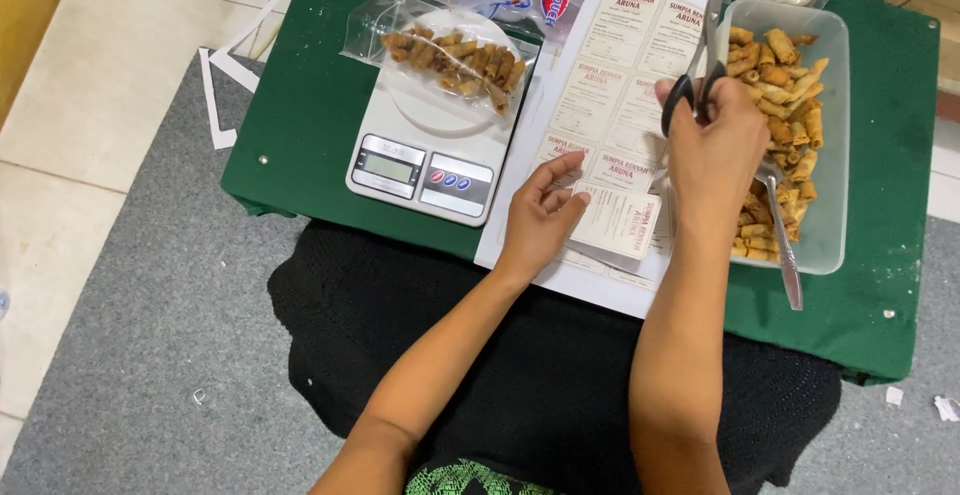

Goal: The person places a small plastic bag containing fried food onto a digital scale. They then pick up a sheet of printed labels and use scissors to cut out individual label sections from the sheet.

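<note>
We see one pair of scissors (pixel 700 75) gripped by right-hand fingers (pixel 715 145); left-hand fingers (pixel 560 180) pinch one label sheet (pixel 620 85); one scale (pixel 425 150) far left.

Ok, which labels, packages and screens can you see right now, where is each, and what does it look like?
Label sheet: table centre, white, rows of rectangular labels with red print.
Cut label: held by left hand, white rectangle.
Scale screen: front of white scale, small grey rectangle.
Clear bag: on scale, holds brown rolls.
Clear tub: right, rectangular, holds rolls.
</note>
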